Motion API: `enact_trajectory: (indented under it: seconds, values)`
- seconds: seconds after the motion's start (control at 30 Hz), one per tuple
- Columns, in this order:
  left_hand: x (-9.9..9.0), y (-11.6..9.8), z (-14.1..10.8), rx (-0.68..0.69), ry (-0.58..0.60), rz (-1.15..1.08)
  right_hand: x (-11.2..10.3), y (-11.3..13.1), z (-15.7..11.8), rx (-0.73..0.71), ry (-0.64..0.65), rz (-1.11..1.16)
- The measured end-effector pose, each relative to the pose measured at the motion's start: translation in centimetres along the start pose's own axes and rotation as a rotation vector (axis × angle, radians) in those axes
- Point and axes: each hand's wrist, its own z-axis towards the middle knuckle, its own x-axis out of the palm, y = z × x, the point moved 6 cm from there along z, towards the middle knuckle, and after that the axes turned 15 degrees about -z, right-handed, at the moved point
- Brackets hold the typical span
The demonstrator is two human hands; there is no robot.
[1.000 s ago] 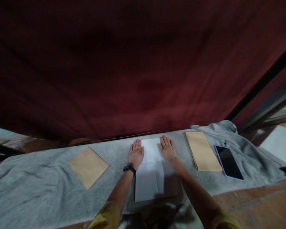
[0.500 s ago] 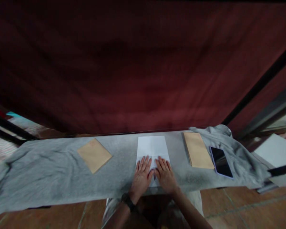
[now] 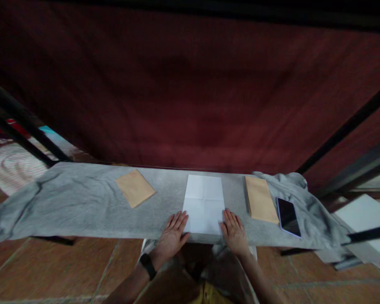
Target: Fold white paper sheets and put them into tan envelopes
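Note:
A white sheet of paper (image 3: 204,207) with crossing fold creases lies flat on the grey cloth. At its lower left edge rests my left hand (image 3: 173,232), fingers stretched out, a dark watch on that wrist. My right hand (image 3: 234,231) lies flat by the lower right edge, its fingers spread and touching the paper's side. Neither hand grips anything. To the left is a single brown envelope (image 3: 135,188), turned at an angle. A stack of brown envelopes (image 3: 261,199) sits to the right of the paper.
A phone (image 3: 289,217) lies right of the stack. Grey cloth (image 3: 91,202) covers the long narrow bench, bunched at the right end. Behind it hangs a dark red panel (image 3: 196,105) between black bars. Tiled floor (image 3: 76,266) shows below.
Both hands have slid apart from the paper's middle to its two sides, uncovering the creases. The camera view has also tilted slightly.

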Motion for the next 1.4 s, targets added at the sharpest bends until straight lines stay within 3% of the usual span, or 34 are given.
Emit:
enact_trajectory:
  seconds: [0.17,0.33,0.47,0.6,0.73,0.87,1.03,1.13,1.23,1.4]
  values:
    - [-0.1,-1.0,0.9,0.005,0.196,-0.009,-0.1,-0.4,-0.1,-0.001,-0.01,0.082]
    - [-0.7,-1.4,2.2,0.027,0.226,-0.031,0.1,-1.2,0.0,0.016,0.023,0.251]
    - [-2.6,-1.2,2.9,0.028,0.124,-0.126,0.4,-3.1,-0.1,0.126,0.048,0.485]
    - [-5.6,-2.2,2.9,0.132,-0.025,-0.273,0.1,-4.7,-0.3,0.222,0.036,0.668]
    - [-8.2,-3.1,2.5,0.154,-0.097,-0.45,-0.5,-4.5,0.1,0.209,0.022,0.75]
    - [-9.2,-2.5,3.0,0.03,-0.163,-0.674,0.0,-3.4,1.1,0.185,0.073,0.796]
    - [-8.2,0.4,6.0,-0.266,-0.401,-0.943,-0.1,-2.4,2.9,0.234,0.061,0.68]
    - [-6.8,1.8,7.7,-0.32,-0.527,-1.058,-0.6,-1.7,4.2,0.233,0.057,0.579]
    - [-4.7,3.0,8.0,-0.347,-0.55,-1.11,-0.5,-1.5,5.3,0.264,0.061,0.451]
    - [-1.4,4.7,6.0,-0.469,-0.513,-0.948,0.5,-0.9,6.4,0.289,0.07,0.29]
